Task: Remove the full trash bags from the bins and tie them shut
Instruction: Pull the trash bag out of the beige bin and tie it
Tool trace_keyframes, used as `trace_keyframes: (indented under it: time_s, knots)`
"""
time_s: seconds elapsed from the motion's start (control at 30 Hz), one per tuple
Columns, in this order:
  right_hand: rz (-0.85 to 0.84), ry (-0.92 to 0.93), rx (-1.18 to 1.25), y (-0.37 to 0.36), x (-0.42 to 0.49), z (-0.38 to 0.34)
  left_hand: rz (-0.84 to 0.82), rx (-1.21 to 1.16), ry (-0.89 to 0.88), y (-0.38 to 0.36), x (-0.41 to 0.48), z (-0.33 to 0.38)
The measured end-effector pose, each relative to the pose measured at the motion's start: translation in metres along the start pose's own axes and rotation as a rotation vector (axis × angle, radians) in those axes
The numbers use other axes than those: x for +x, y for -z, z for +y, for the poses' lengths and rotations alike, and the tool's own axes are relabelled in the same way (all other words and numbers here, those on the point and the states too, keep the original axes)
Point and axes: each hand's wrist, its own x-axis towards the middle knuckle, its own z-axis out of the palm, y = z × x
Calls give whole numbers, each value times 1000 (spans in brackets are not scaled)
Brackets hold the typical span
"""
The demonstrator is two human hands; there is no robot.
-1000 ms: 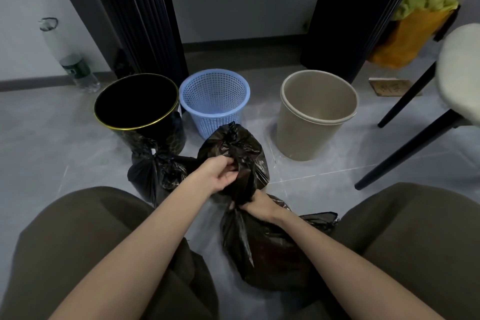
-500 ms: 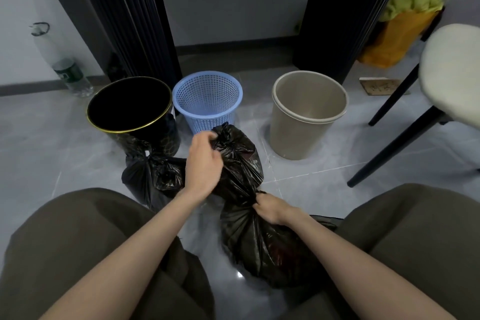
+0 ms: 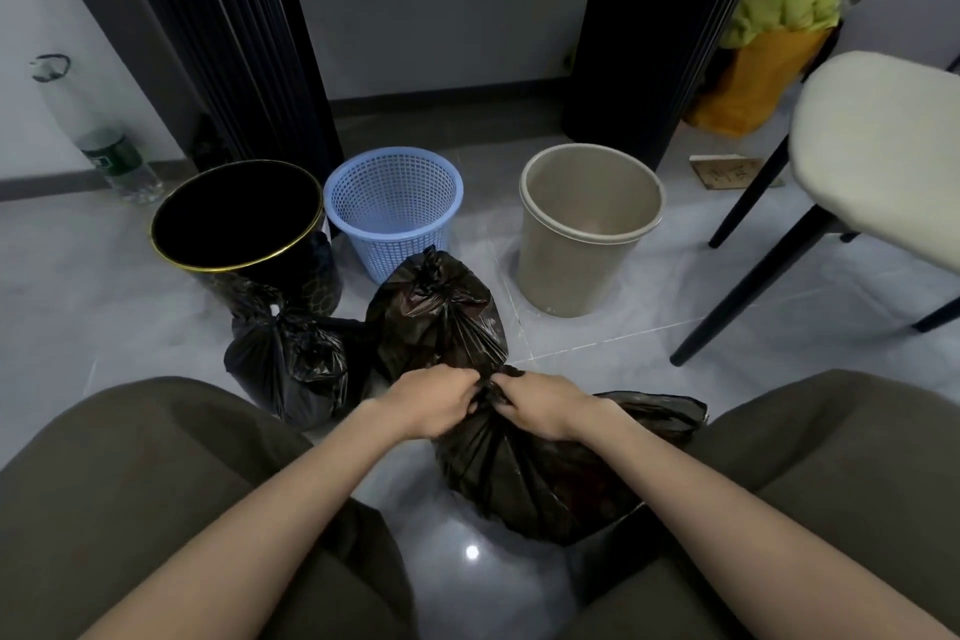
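- Near bag (image 3: 530, 473), black, lies on floor (image 3: 78, 286) between the person's knees, neck gathered toward the hands.
- Left hand (image 3: 431, 400) clenched on the bunched neck of near bag, fingers curled in.
- Right hand (image 3: 540, 403) also clenched on the same neck, just beside the left; knuckles nearly touching.
- Mid bag (image 3: 436, 312), black, stands upright right behind the hands, top twisted into a knot, touching near bag's neck area.
- Left bag (image 3: 291, 369), black, knotted, sits on floor against mid bag and in front of black bin (image 3: 244, 224).
- Black bin has gold rim, inside dark; can't tell if lined.
- Blue bin (image 3: 395, 208), mesh, stands just right of black bin, behind mid bag, no bag visible inside.
- Beige bin (image 3: 587, 229) stands apart to the right, open, no bag visible inside.
- Chair (image 3: 878, 146), pale seat and dark legs, at right edge.
- Bottle (image 3: 111, 156) leans by wall at far left.
- Orange bag (image 3: 758, 78) with yellow-green stuff on top, far right corner behind chair.
- Both forearms bare; olive trousers cover both knees at bottom of view.
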Motion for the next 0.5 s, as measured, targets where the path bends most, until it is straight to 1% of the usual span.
trace_keyframes:
  time_s: [0.07, 0.2, 0.27, 0.33, 0.37, 0.4, 0.43, 0.47, 0.5]
  knots:
    - [41, 24, -11, 0, -8, 2, -55, -367, 85, 7, 2, 2]
    - [160, 47, 29, -1, -16, 4, -134, -1235, 395, 14, 5, 4]
    - [246, 39, 60, -4, -17, 4, -190, -1573, 463, 14, 6, 2]
    - [320, -3, 68, -6, -18, 7, -216, -1850, 474, 15, 7, 5]
    - [342, -24, 69, -7, -17, 9, -199, -1956, 472, 14, 7, 9]
    - [348, -35, 61, -9, -17, 11, -148, -2024, 466, 12, 8, 12]
    - [344, -35, 37, -11, -17, 11, -71, -2034, 459, 11, 8, 16]
    - [335, -30, 2, -12, -17, 10, 29, -1965, 454, 7, 9, 16]
    - [338, -22, -25, -13, -18, 9, 137, -1795, 422, 2, 10, 15]
